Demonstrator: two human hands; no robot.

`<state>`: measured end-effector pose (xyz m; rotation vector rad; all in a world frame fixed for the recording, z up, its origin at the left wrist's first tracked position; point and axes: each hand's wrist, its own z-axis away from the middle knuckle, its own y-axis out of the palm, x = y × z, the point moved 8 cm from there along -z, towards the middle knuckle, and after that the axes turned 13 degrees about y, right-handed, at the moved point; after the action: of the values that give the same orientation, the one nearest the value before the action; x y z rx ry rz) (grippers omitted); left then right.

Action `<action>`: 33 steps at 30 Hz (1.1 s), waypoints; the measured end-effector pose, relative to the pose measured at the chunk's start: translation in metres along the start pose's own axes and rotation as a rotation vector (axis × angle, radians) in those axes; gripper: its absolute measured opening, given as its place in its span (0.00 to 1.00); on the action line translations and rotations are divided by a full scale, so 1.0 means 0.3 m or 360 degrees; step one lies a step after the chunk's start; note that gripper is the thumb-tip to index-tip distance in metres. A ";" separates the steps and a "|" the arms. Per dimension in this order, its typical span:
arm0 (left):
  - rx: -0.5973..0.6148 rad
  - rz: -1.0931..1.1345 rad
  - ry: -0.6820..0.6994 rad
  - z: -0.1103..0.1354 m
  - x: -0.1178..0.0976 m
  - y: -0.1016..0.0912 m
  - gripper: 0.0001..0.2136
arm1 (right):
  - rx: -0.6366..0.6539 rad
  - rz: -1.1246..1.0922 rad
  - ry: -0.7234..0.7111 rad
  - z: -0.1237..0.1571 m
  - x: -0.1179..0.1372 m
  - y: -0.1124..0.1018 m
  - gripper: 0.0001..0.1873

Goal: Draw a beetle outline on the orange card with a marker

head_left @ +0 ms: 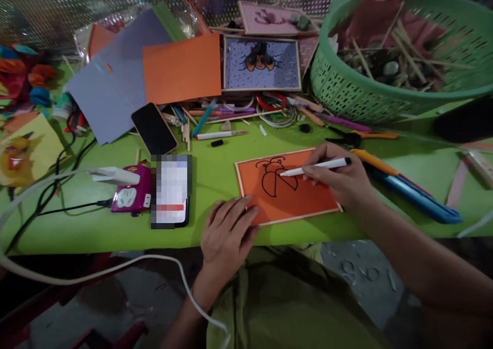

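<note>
An orange card (246,184) edged with thin wooden sticks lies on the green table in front of me. Black lines on it form a beetle drawing (269,184) with antennae, a round head and parted wings. My right hand (339,177) grips a white marker (323,166) whose tip touches or hovers just over the wing lines; I cannot tell which. The marker's dark end points to the right. My left hand (229,228) rests flat, fingers spread, on the card's lower left corner. A black marker cap (217,143) sits beyond the card, near another white marker (215,135).
A blue-and-orange cutter (412,189) and scissors (354,135) lie right of the card. Left are a lit phone (171,192), a dark phone (154,129) and a purple power strip (133,189) with cables. Behind stand a framed beetle picture (262,63) and green basket (385,99).
</note>
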<state>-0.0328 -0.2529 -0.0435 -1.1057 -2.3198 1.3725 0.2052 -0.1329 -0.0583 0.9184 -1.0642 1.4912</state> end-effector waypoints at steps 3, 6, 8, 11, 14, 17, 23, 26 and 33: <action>0.0002 -0.0002 0.0004 -0.002 -0.001 -0.001 0.11 | 0.0014 -0.0025 0.0020 0.001 0.000 0.006 0.21; -0.0003 -0.0007 0.0004 -0.003 -0.001 -0.003 0.11 | 0.0024 -0.0034 0.0018 0.002 -0.001 0.009 0.20; 0.0003 -0.0007 0.0005 -0.003 0.000 -0.002 0.11 | 0.0018 -0.0029 0.0016 0.003 -0.002 0.010 0.21; 0.0011 -0.0005 0.0002 -0.001 0.000 0.001 0.11 | 0.0016 -0.0007 0.0011 0.003 -0.002 0.011 0.22; 0.0008 -0.0003 -0.0001 0.001 0.000 0.001 0.11 | 0.0034 0.0026 -0.0011 0.004 0.003 0.015 0.21; 0.0028 0.0002 -0.0012 0.005 0.002 0.004 0.12 | 0.0038 0.0052 -0.0006 0.004 0.004 0.017 0.20; 0.0060 0.0026 -0.0038 0.019 0.008 0.012 0.14 | 0.0031 0.0059 0.0021 0.002 0.000 0.018 0.22; 0.0060 0.0023 -0.0038 0.020 0.006 0.011 0.13 | 0.0037 0.0050 0.0018 0.002 0.000 0.020 0.22; 0.0039 0.0005 -0.0018 0.008 0.002 0.004 0.12 | 0.0045 0.0064 0.0011 0.001 -0.002 0.023 0.21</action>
<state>-0.0338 -0.2536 -0.0459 -1.0974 -2.3039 1.4079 0.1986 -0.1337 -0.0597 0.9160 -1.0644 1.5448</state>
